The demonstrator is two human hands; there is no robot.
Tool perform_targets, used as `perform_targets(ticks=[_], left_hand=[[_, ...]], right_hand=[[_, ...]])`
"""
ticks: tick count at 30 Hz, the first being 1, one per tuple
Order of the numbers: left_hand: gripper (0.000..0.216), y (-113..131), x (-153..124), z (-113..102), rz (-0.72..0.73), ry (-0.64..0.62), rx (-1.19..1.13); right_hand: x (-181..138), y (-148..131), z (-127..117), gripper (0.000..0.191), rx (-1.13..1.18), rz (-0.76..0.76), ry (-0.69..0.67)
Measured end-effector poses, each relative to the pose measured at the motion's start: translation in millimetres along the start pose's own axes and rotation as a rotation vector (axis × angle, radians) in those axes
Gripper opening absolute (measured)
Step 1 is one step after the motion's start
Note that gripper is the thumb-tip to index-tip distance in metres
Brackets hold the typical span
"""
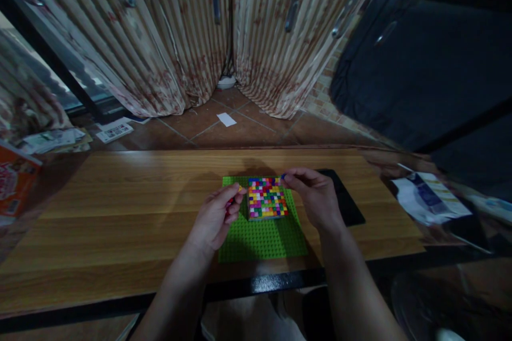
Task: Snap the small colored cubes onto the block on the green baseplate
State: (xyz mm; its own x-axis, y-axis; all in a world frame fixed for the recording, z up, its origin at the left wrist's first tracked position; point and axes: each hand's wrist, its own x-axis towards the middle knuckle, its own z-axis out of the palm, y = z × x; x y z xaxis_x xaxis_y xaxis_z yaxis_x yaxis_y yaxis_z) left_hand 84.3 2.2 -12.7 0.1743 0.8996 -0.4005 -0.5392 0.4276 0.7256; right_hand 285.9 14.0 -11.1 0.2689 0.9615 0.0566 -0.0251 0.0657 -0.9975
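A green studded baseplate [260, 245] lies on the wooden table, bearing a square block of many-coloured toy bricks [267, 198]. Left of the block, my left hand [219, 212] is closed around several small toy bricks; a yellow one shows at the fingertips and red ones in the curled fingers. At the block's upper right corner, my right hand [314, 192] pinches a small blue brick [284, 176] between thumb and forefinger. Whether that brick touches the block I cannot tell.
A dark flat tablet-like object [346, 200] lies on the wooden table [120, 208] beside my right hand. Striped curtains [168, 37] hang beyond it. Papers [428, 197] lie to the right, and an orange box [16, 181] stands at the far left.
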Motion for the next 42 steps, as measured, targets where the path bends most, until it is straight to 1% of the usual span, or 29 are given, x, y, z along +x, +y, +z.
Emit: perform_targets(ticks=[7, 10, 15, 19, 23, 31, 42], left_hand=[[0.027, -2.2, 2.1, -1.9, 0.006, 0.009, 0.024], [0.027, -2.2, 2.1, -1.5, 0.009, 0.017, 0.031], [0.025, -2.4, 2.4, -2.3, 0.005, 0.013, 0.036], [0.023, -2.2, 2.1, -2.4, 0.009, 0.008, 0.026], [0.023, -1.9, 1.6, -2.0, -0.001, 0.011, 0.022], [0.023, -2.5, 1.5, -1.6, 0.004, 0.008, 0.024], [0.024, -3.3, 1.9, -1.3, -0.004, 0.009, 0.034]], right_hand=[[-0.4, 8.3, 1.2, 0.01, -0.207, -0.159, -0.029], [-0.9, 13.9, 4.8, 0.01, -0.22, -0.185, -0.033], [0.0, 24.9, 10.3, 0.013, -0.093, -0.075, -0.029], [0.7, 29.0, 14.4, 0.017, 0.085, 0.018, -0.02], [0.6, 30.5, 18.8, 0.021, 0.218, 0.068, -0.005], [0.8, 33.0, 24.0, 0.036, 0.268, 0.099, -0.025], [3.1, 29.6, 22.8, 0.038, 0.337, 0.281, -0.087]])
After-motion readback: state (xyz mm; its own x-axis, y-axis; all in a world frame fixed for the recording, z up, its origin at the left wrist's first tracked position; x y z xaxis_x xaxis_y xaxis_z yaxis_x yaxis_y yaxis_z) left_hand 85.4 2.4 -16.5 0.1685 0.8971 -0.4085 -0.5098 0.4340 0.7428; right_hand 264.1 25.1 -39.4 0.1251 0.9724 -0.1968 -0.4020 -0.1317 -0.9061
